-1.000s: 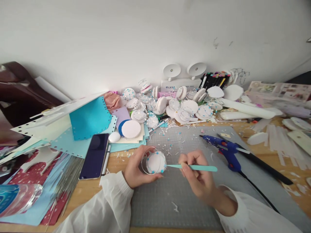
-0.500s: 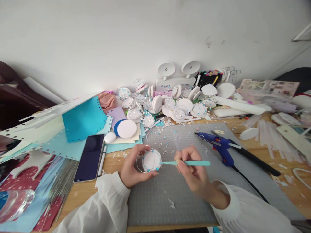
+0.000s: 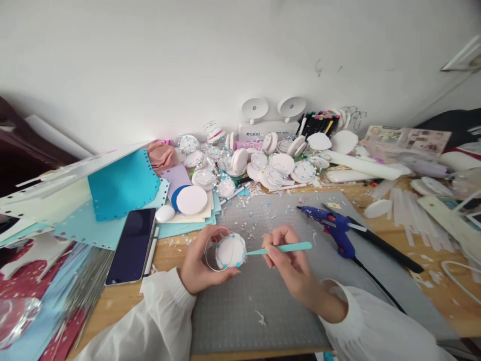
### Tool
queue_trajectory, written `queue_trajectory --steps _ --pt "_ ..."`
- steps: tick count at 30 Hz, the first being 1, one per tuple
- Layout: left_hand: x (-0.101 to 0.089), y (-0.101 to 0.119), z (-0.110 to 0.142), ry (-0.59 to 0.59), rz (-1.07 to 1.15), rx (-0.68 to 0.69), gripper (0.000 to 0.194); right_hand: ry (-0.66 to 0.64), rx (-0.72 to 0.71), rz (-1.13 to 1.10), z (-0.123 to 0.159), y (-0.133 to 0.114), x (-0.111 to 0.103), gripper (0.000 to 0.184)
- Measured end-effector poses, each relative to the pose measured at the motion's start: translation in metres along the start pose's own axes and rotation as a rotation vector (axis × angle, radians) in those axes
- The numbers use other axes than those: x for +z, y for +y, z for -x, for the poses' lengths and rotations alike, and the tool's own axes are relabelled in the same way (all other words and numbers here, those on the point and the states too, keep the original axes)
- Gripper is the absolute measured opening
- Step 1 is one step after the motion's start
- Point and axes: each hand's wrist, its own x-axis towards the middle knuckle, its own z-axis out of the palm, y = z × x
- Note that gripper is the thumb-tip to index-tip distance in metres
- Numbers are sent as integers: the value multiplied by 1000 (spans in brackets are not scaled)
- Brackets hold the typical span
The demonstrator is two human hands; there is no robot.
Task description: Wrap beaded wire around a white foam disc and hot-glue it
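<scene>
My left hand (image 3: 201,265) is closed around a round white disc (image 3: 230,250) with small blue and white pieces along its rim. A thin wire ring (image 3: 206,253) stands out from the disc's left side. In my right hand (image 3: 287,258) is a pair of turquoise tweezers (image 3: 295,246), pinched between thumb and fingers. Its tip points left and meets the disc's right edge. Whether a tiny piece sits between the tips I cannot tell. Beneath both hands lies a grey cutting mat (image 3: 259,306) with scraps strewn on it.
A blue glue gun (image 3: 332,225) rests on the mat at right, its cord running toward me. Decorated white discs (image 3: 272,176) are heaped at the back. On the left are a phone (image 3: 131,245), felt sheets (image 3: 124,185) and wires (image 3: 88,286). Glue sticks (image 3: 411,220) lie far right.
My right hand has brought the tweezers slightly left, and their tip is now closer against the disc's edge. The whole view has shifted a little; my left hand keeps its hold.
</scene>
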Motion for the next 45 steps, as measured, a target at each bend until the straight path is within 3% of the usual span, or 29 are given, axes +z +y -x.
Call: queue_trajectory --steps 8,15,19,24,27,31,33,36,40,43,45 --pt "0 -3 2 5 3 -28 66 80 0 -122 -6 6 -10 10" --pt "0 -5 1 -15 -47 -105 69 433 -201 -70 -29 -20 -34 12" --pt "0 -8 0 -88 -106 -132 69 496 -270 -45 -33 -26 -39 10" --pt "1 -13 -1 -184 -149 -149 74 404 -270 24 -30 -19 -36 9" --pt "-1 -12 -3 -232 -199 -146 87 315 -241 41 -27 -15 -35 8" --pt "-16 0 -4 -187 -193 -82 100 164 -214 2 -21 -15 -33 9" --pt "-26 14 -6 -104 -151 -58 87 81 -184 -17 -17 -16 -31 9" --pt "-34 42 -15 -1 -86 -29 51 -32 -140 -36 -13 -18 -28 9" --pt "-20 72 -35 -75 -46 13 28 -150 -122 -36 -8 -21 -25 7" --pt "-5 78 -44 -95 -1 42 12 -189 -102 -18 -7 -23 -25 8" --pt "0 77 -47 -86 15 33 11 -190 -92 -11 -8 -24 -25 7"
